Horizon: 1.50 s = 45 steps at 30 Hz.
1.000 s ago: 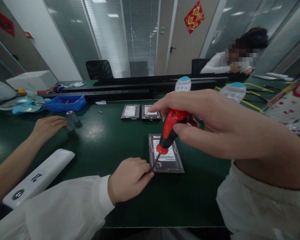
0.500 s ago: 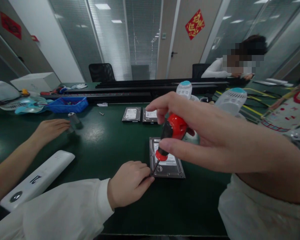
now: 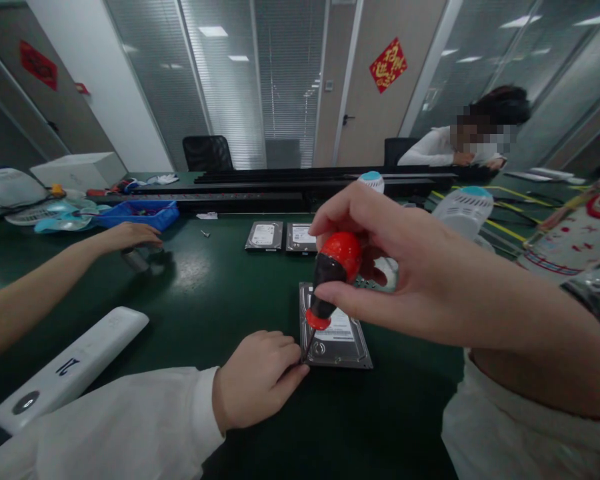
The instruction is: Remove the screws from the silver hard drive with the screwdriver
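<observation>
A hard drive (image 3: 343, 340) lies flat on the green table (image 3: 220, 300) in front of me. My right hand (image 3: 405, 267) is closed round a red and black screwdriver (image 3: 330, 277), whose tip rests at the drive's near left corner. My left hand (image 3: 255, 377), fingers curled, presses against that same corner beside the tip. What it pinches, if anything, is hidden.
Two more hard drives (image 3: 264, 235) (image 3: 301, 237) lie farther back. A white device (image 3: 65, 370) lies at the left. Another person's hand (image 3: 127, 235) covers a small metal cylinder (image 3: 136, 259). A blue bin (image 3: 143, 213), white fans (image 3: 463, 208) and a seated co-worker (image 3: 455, 147) are beyond.
The screwdriver handle has tipped more upright in my right hand. The other person's hand has moved onto the metal cylinder. The view has shifted slightly downward.
</observation>
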Each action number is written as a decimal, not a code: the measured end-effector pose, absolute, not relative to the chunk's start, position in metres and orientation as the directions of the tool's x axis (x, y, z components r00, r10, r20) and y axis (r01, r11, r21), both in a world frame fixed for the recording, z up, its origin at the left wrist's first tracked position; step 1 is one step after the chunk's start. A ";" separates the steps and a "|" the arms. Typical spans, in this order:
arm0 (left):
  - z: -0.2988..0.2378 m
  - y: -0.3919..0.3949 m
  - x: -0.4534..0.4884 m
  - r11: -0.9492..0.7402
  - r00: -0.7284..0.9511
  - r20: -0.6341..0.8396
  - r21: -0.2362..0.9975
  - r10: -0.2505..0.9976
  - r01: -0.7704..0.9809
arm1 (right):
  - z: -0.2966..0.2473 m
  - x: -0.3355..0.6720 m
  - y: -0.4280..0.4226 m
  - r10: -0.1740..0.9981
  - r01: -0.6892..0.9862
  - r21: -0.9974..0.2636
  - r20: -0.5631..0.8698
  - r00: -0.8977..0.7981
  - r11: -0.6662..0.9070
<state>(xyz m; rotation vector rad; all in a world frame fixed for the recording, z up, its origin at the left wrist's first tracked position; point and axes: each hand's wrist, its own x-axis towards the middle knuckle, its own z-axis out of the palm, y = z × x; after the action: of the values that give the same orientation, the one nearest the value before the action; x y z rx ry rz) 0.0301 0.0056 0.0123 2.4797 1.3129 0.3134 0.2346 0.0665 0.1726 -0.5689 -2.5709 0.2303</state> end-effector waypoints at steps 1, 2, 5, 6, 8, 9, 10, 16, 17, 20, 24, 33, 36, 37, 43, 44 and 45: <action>0.012 0.006 0.030 -0.527 0.553 0.045 0.375 0.832 0.763 | 0.173 0.234 0.068 0.423 0.337 -0.261 0.446 -0.789 0.905; 0.011 0.006 0.030 -0.526 0.552 0.046 0.375 0.833 0.763 | 0.173 0.234 0.069 0.413 0.326 -0.261 0.454 -0.790 0.909; 0.010 0.005 0.030 -0.525 0.550 0.048 0.376 0.834 0.764 | 0.174 0.235 0.070 0.390 0.299 -0.263 0.439 -0.809 0.917; 0.010 0.006 0.030 -0.525 0.550 0.049 0.376 0.834 0.763 | 0.175 0.235 0.071 0.379 0.287 -0.264 0.436 -0.816 0.921; 0.010 0.006 0.030 -0.525 0.551 0.047 0.380 0.833 0.762 | 0.175 0.235 0.071 0.351 0.252 -0.268 0.440 -0.826 0.930; 0.011 0.006 0.030 -0.524 0.551 0.045 0.383 0.833 0.761 | 0.175 0.235 0.071 0.341 0.238 -0.272 0.447 -0.827 0.932; 0.011 0.006 0.030 -0.522 0.550 0.043 0.386 0.834 0.760 | 0.175 0.235 0.071 0.340 0.233 -0.277 0.451 -0.825 0.932; 0.013 0.006 0.030 -0.513 0.548 0.025 0.392 0.836 0.764 | 0.175 0.234 0.068 0.360 0.232 -0.303 0.487 -0.796 0.924; 0.013 0.006 0.030 -0.514 0.550 0.025 0.393 0.835 0.763 | 0.175 0.234 0.068 0.353 0.225 -0.304 0.482 -0.802 0.926; 0.012 0.006 0.030 -0.516 0.553 0.023 0.392 0.833 0.761 | 0.175 0.232 0.067 0.316 0.192 -0.291 0.476 -0.821 0.937; 0.012 0.006 0.031 -0.512 0.551 0.017 0.392 0.834 0.764 | 0.172 0.229 0.069 0.308 0.211 -0.241 0.499 -0.810 0.947; 0.012 0.007 0.031 -0.516 0.553 0.012 0.379 0.833 0.768 | 0.168 0.226 0.065 0.344 0.300 -0.169 0.473 -0.811 0.939; 0.013 0.006 0.031 -0.520 0.553 0.015 0.366 0.833 0.772 | 0.166 0.224 0.066 0.381 0.356 -0.143 0.451 -0.807 0.923; 0.013 0.006 0.030 -0.520 0.554 0.016 0.367 0.832 0.771 | 0.166 0.224 0.066 0.392 0.368 -0.144 0.449 -0.803 0.919; 0.013 0.005 0.029 -0.543 0.562 0.071 0.383 0.824 0.748 | 0.169 0.226 0.058 0.361 0.303 -0.198 0.456 -0.813 0.932; 0.013 0.005 0.029 -0.547 0.563 0.078 0.379 0.823 0.746 | 0.169 0.226 0.057 0.361 0.307 -0.191 0.452 -0.815 0.932; 0.014 0.005 0.030 -0.548 0.563 0.080 0.375 0.823 0.748 | 0.169 0.226 0.057 0.370 0.323 -0.182 0.444 -0.816 0.929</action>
<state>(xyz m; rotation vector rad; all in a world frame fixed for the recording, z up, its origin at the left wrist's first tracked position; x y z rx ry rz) 0.0298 0.0051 0.0135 2.5013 1.2944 0.3564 0.2259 0.0575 0.1693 -0.4976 -2.6008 0.1343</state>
